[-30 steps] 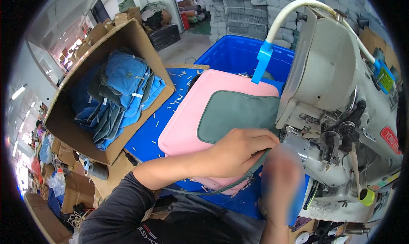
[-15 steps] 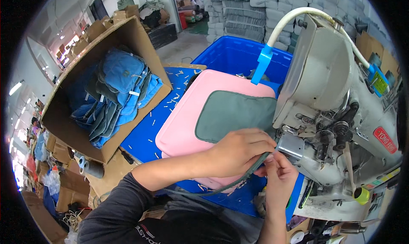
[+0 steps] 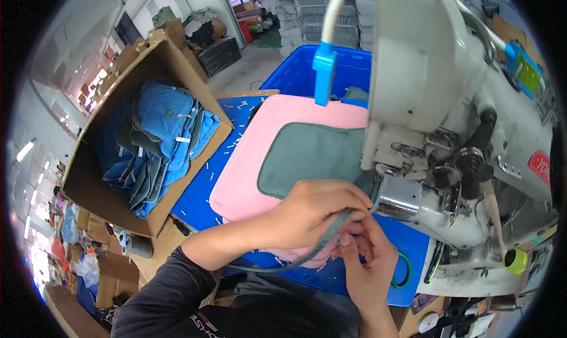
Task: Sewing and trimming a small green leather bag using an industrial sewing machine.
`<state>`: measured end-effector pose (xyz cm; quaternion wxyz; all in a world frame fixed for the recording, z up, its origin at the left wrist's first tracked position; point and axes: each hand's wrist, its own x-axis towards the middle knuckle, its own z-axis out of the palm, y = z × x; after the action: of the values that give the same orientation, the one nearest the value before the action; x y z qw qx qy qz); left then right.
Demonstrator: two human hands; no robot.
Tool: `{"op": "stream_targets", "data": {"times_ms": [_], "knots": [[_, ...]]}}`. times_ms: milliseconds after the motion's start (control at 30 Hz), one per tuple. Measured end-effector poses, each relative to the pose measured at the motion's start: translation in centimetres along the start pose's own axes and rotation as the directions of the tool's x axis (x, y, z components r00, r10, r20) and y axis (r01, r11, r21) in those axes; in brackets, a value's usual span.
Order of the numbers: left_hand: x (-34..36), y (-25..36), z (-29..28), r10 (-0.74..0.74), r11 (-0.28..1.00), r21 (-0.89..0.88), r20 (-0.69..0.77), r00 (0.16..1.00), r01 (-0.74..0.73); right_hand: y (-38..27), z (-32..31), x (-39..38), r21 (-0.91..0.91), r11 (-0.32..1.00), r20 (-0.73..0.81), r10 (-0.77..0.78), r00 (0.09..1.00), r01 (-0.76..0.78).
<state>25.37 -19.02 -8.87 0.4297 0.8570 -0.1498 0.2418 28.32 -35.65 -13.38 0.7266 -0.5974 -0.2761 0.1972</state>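
Observation:
A pink padded fabric piece (image 3: 239, 187) with a grey-green panel (image 3: 313, 155) lies under the sewing machine's (image 3: 407, 196) work end. My left hand (image 3: 319, 214) reaches across it, fingers closed on a dark green fabric strip (image 3: 322, 243) close to the metal plate. From there the strip curves down and left toward my lap. Just below, my right hand (image 3: 372, 255) is curled, its thumb and fingers bent inward beside the strip. What lies between those fingers is too small to make out. The needle area is hidden behind the machine head and my fingers.
On the left, a cardboard box (image 3: 77, 181) holds blue and grey fabric pieces (image 3: 165, 110). Thread scraps dot the blue tabletop (image 3: 198, 187). Behind stands a blue bin (image 3: 289, 69). A green ring-shaped handle (image 3: 403, 270) and a thread cone (image 3: 140, 246) lie nearby.
The view has shifted closer to the machine, which looks larger. My right thumb has drawn down and away from the strip. My left hand still holds the strip by the plate.

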Motion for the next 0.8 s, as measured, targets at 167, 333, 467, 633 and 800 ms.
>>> {"op": "stream_targets", "data": {"times_ms": [167,333,467,633,800], "knots": [[-0.2,-0.8,-0.3,-0.190,0.974,-0.149,-0.119,0.974,0.172,-1.3,0.6,-0.8,-0.195,0.975,-0.088,-0.128,0.988,0.109],[0.2,-0.4,0.1,-0.382,0.832,-0.462,-0.077,0.921,0.306,-1.0,2.3,-0.1,-0.250,0.947,-0.034,-0.217,0.976,0.202],[-0.1,-0.6,-0.8,-0.365,0.864,-0.378,-0.015,0.931,0.332,-1.0,2.1,-0.4,-0.275,0.927,-0.048,-0.279,0.959,0.256],[0.5,0.5,0.0,-0.184,0.983,-0.034,-0.054,0.982,0.182,0.6,0.7,-1.1,0.014,1.000,-0.249,-0.019,0.968,0.024],[0.6,1.0,0.8,-0.041,0.977,0.207,-0.082,0.996,0.057,0.6,-0.5,1.0,-0.017,0.999,-0.204,-0.031,0.979,0.028]]}}
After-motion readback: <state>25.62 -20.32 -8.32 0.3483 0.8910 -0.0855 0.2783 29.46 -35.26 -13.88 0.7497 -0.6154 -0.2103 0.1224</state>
